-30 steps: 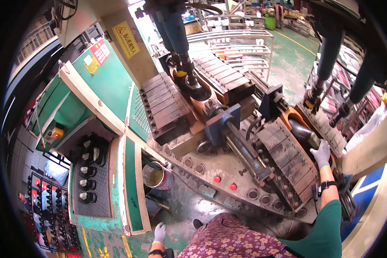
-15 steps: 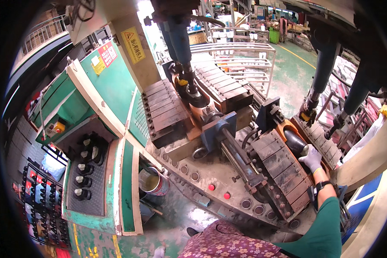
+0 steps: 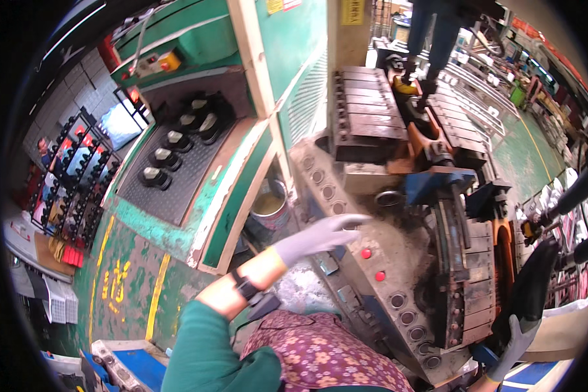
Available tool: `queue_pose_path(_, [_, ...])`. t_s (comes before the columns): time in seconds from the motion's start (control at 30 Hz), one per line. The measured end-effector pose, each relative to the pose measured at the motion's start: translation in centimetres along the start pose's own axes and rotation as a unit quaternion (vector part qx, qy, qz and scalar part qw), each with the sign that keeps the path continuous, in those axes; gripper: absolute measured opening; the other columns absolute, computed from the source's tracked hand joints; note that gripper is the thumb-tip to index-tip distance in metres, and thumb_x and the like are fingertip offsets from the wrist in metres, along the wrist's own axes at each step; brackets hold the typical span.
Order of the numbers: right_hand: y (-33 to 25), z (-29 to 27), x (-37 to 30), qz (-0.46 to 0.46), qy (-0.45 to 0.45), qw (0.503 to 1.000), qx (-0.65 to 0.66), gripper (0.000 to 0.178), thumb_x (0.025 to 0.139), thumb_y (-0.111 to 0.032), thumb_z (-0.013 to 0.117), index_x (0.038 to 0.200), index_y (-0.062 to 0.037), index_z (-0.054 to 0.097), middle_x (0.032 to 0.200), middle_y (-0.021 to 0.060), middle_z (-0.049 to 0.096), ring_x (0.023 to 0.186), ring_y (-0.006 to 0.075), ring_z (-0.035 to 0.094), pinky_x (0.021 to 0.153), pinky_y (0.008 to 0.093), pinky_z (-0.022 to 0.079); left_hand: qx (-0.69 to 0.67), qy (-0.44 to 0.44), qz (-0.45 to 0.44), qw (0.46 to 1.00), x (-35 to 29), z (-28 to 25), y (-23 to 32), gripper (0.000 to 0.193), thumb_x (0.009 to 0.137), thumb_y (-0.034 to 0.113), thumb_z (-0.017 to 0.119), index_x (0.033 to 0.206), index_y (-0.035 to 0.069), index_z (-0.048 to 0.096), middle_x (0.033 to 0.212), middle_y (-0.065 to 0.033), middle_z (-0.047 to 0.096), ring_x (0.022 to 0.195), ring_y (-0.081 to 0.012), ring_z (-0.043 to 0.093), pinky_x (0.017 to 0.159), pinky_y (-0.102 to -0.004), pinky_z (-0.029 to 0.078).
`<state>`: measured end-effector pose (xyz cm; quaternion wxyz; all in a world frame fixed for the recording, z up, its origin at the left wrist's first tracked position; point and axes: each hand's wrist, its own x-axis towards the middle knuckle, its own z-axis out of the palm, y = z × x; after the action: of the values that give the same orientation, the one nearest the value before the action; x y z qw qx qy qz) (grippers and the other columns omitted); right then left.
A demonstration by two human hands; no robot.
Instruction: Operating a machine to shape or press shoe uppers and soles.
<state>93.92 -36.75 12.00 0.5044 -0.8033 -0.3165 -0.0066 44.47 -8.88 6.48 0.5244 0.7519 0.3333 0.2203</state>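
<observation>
At four o'clock, a black boot-shaped piece (image 3: 534,281) is partly hiding the right hand (image 3: 520,340). Picture edges are cropping its forearm (image 3: 486,384) near five and a yellow sign (image 3: 351,12) near twelve.

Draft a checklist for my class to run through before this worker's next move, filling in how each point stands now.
1. Right hand holding the black boot-shaped piece: ok, gripped.
2. Left hand empty: ok, open over the control panel.
3. Pale gloves worn: ok, on both hands.
4. Red buttons uncovered: ok, both show plainly.
5. Hands away from the machine: not ok, the left hand is over its panel and the right is close beside it.
6. Left hand off the metal-ringed buttons: cannot tell, it overlaps one in this view.
</observation>
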Motion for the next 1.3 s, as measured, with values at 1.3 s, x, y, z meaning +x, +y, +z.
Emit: queue_pose_path(1.3, [-20.4, 34.3, -51.4, -0.028, -0.567, 0.817, -0.099, 0.067, 0.091, -0.038, 0.065, 0.144, -0.0032, 0.042, 0.14, 0.0202, 0.05, 0.127, 0.0326, 0.053, 0.105, 0.038, 0.042, -0.235, 0.68, -0.27, 0.639, -50.9, -54.2, -42.6, 0.059, 0.095, 0.048, 0.051, 0.135, 0.005, 0.053, 0.136, -0.0132, 0.057, 0.119, -0.0294, 0.056, 0.106, -0.0435, 0.041])
